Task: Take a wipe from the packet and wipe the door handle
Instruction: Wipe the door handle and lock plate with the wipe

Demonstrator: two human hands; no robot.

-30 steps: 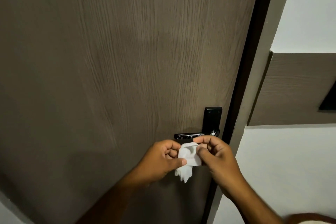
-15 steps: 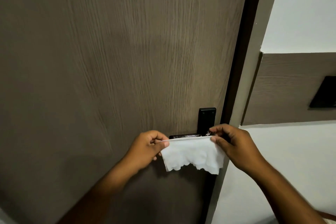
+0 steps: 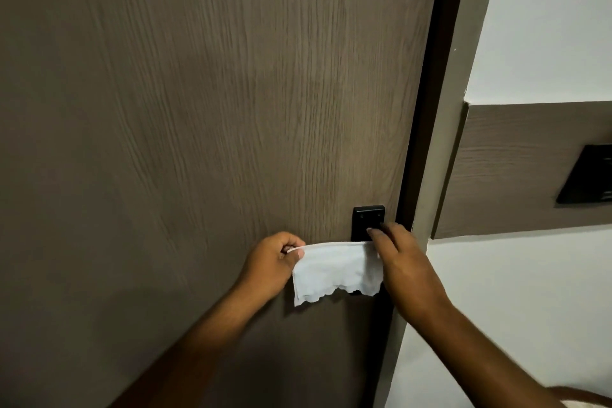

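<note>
both hands pinch one white wipe [image 3: 337, 270] and hold it spread flat between them. the left hand [image 3: 270, 263] has its thumb and curled fingers pressed together on the wipe's upper left corner; the right hand [image 3: 402, 267] grips the upper right corner, its fingertips reaching up over the lower part of the black backplate [image 3: 368, 222]. between the two grips the top edge of the wipe runs taut and nearly level, and the sheet hangs down from that line in front of the door [image 3: 205, 116], ending in a wavy, scalloped lower edge. the lever of the door handle cannot be seen: the stretched wipe and the right hand cover the spot just below the backplate, so whether the wipe touches it cannot be told. a small dark bit of hardware peeks out under the wipe's lower edge, towards the right-hand grip.

the door is grey-brown with a vertical wood grain and a matt face. the backplate is a flat, upright black rectangle with two small screw dimples. just past the right hand runs the dark door edge, then a pale, smooth door frame [image 3: 445, 156]. beyond that the white wall [image 3: 546, 20] carries a wood-grain panel [image 3: 516, 169] with a black, rectangular switch plate [image 3: 587, 175] at the picture's edge.
</note>
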